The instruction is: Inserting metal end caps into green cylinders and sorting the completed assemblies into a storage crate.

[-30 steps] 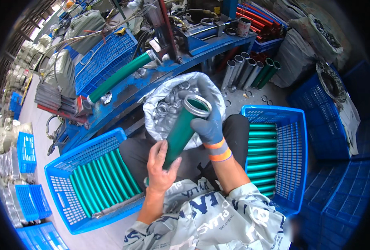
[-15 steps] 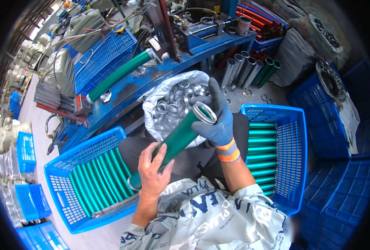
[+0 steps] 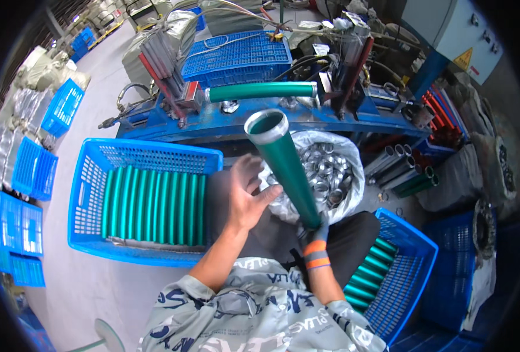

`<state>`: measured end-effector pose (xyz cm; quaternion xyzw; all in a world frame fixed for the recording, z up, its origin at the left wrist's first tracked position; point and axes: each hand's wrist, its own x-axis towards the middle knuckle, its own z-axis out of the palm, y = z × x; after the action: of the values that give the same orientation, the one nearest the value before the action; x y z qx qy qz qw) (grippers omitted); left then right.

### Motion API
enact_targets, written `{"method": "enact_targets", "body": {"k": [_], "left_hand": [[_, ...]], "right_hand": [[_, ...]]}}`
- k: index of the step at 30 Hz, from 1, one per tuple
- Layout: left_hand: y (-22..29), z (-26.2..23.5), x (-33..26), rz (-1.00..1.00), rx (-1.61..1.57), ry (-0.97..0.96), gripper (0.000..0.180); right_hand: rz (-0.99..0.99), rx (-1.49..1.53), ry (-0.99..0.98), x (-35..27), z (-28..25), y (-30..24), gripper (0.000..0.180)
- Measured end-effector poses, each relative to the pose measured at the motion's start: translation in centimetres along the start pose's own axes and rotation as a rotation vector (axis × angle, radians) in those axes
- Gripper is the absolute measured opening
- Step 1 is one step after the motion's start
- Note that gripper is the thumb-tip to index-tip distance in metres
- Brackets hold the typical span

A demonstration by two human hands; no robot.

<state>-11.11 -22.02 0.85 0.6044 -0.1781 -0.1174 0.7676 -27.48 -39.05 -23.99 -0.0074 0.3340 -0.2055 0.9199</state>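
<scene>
A green metal tube (image 3: 289, 173) slants up over my lap, its open far end fitted with a silver ring (image 3: 270, 136). Around the tube's lower end is my right hand (image 3: 315, 227), in a dark glove with an orange and grey cuff. My bare left hand (image 3: 249, 196) is just left of the tube, thumb out and fingers spread, slightly smeared by motion. Whether the thumb touches the tube I cannot tell. Behind the tube, a white sack (image 3: 354, 158) holds many loose silver rings (image 3: 328, 167).
Blue crates with rows of green tubes stand on my left (image 3: 148, 256) and right (image 3: 415, 276). Ahead, a blue machine bench (image 3: 242, 123) carries another green tube (image 3: 260, 90) between two clamps. Upright silver and green tubes (image 3: 398, 167) stand at the right.
The view has swung left. My left hand has let go of the tube. My right hand, earlier at the ringed end, now grips the opposite end, and the ringed end points away from me.
</scene>
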Motion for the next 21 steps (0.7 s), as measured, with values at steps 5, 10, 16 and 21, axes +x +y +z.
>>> {"method": "enact_targets", "body": {"k": [5, 10, 16, 21], "left_hand": [[5.1, 1.3, 3.2, 0.234, -0.266, -0.178, 0.127], [8.2, 0.8, 4.7, 0.226, -0.283, -0.144, 0.116], [10.6, -1.4, 5.9, 0.196, -0.175, -0.274, 0.102], [10.1, -1.7, 5.8, 0.229, -0.225, -0.231, 0.086]], "right_hand": [[0.229, -0.084, -0.047, -1.6, -1.5, 2.6, 0.057], [0.536, -0.278, -0.05, -1.5, -1.0, 2.6, 0.062], [0.518, -0.523, 0.101, -2.3, -0.6, 4.0, 0.054], [0.58, -0.506, 0.012, -2.9, -0.4, 4.2, 0.049]]}}
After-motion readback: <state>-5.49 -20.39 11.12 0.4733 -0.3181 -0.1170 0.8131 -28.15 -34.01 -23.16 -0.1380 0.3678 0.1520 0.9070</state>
